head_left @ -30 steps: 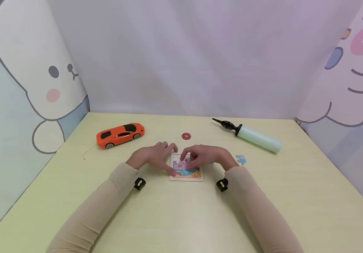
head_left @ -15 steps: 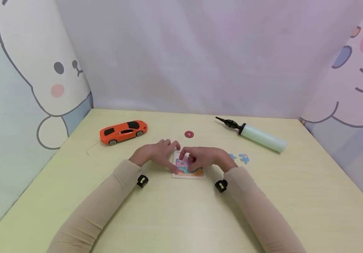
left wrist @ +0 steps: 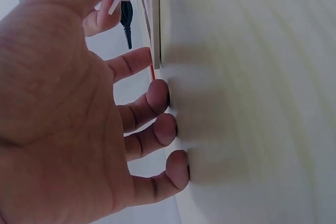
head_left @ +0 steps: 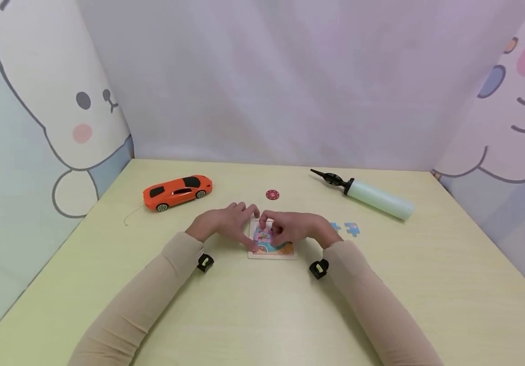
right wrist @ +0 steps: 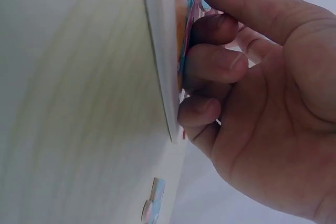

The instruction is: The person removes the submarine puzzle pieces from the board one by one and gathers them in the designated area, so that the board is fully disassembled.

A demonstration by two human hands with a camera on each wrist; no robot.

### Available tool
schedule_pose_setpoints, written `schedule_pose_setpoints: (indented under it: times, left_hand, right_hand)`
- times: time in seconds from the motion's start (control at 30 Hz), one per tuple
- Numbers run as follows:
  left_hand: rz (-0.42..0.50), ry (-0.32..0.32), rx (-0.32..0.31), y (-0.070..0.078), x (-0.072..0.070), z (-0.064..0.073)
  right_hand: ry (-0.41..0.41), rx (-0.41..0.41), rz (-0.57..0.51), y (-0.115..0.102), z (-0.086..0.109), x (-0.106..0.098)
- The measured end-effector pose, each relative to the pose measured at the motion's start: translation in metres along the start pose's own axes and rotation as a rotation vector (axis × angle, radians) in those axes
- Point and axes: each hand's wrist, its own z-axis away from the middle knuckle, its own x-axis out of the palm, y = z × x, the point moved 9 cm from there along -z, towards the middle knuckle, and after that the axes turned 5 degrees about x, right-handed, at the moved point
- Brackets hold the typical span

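The right hand [head_left: 295, 225] bends over the puzzle tray [head_left: 272, 257], thumb and curled fingers apparently pinching a pink puzzle piece [head_left: 264, 235] over its picture area; the fingers hide much of that piece. The left hand [head_left: 229, 226] is relaxed and spread, grasping nothing outright: its thumb lies on the tray's near left part, its index fingertip touches the tray's edge and the other fingertips rest on the tabletop [head_left: 244, 310].

The step in hand looks like seating this piece while the left hand steadies the tray. The left wrist view shows what seems to be the piece's edge slanting from the tray, so I judge it not yet flat. The next move calls for lining up the tabs, then pressing down evenly; forcing a tilted piece could lift its neighbours.

Two loose pieces [head_left: 352, 229] lie to the right of the tray, one partly hidden by the right hand, and would probably come after. A red chip [head_left: 272, 194] lies beyond the tray.
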Motion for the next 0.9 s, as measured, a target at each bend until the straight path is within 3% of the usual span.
schedule_pose_setpoints:
  times: [0.2,0.43,0.7,0.9]
  left_hand:
    - [0.014,0.005,0.02,-0.001,0.004,0.001]
    - [0.003,0.021,0.034,0.0,0.0,-0.001]
    - [0.014,0.026,0.024,0.001,0.0,0.001]
    - [-0.003,0.023,-0.003,0.001,0.002,0.002]
  right_hand:
    - [0.051,0.002,-0.003,0.0,-0.002,-0.003]
    - [0.147,-0.064,0.076,-0.006,-0.001,-0.015]
    - [0.161,-0.095,0.052,-0.01,0.006,-0.022]
    - [0.162,-0.11,0.012,-0.004,0.021,-0.035]
